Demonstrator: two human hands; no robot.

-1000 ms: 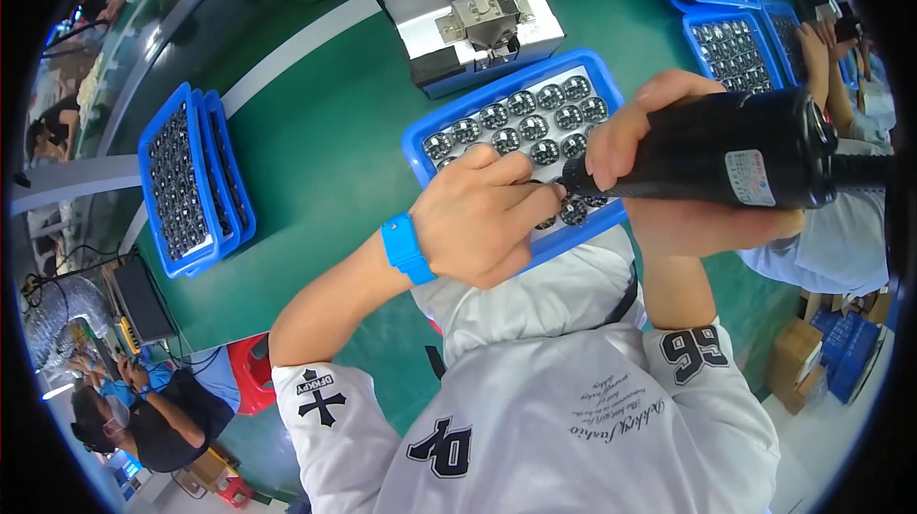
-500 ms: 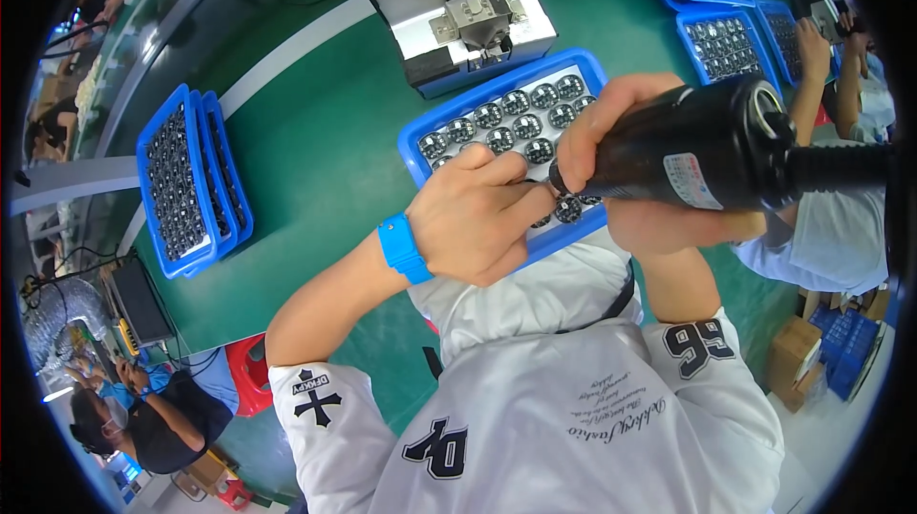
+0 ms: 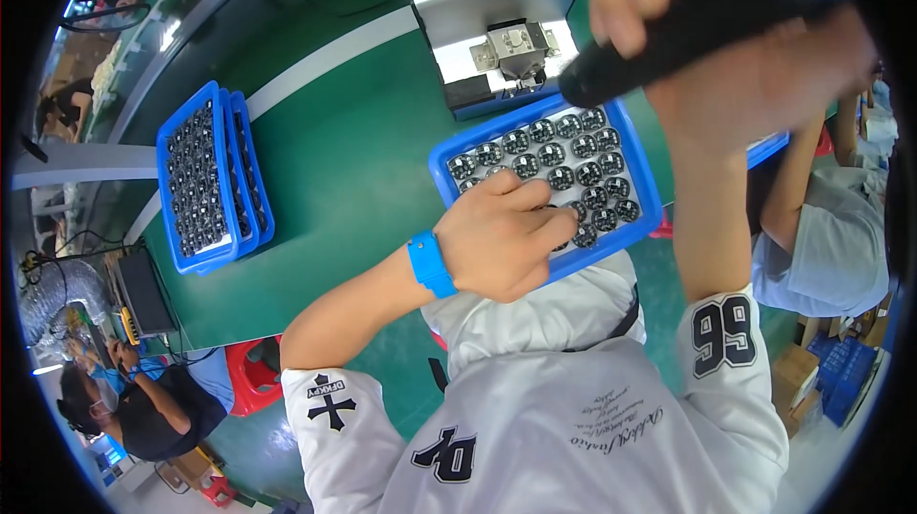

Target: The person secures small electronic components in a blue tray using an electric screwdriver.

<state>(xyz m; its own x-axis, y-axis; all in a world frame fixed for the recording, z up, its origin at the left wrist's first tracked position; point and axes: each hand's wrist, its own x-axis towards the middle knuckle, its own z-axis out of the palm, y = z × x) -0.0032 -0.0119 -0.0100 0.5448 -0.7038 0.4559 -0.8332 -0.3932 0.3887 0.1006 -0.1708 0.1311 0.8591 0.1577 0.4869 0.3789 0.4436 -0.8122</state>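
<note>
Head view: left hand (image 3: 501,242) rests on the near edge of the blue tray (image 3: 642,180), fingers curled and pinching at one of the round dark parts (image 3: 559,178), blue wristband (image 3: 429,265) on that wrist; can't tell if a part is actually gripped. Right hand (image 3: 755,65) is raised above the tray, clenched round a black power tool (image 3: 707,8), tip hanging over the far tray edge. Tray sits on the green counter (image 3: 353,160) just in front of the grey fixture (image 3: 497,27). Progress: rows look full, done vs undone parts not distinguishable. Second stack of blue trays (image 3: 205,180) sits well left, untouched
</note>
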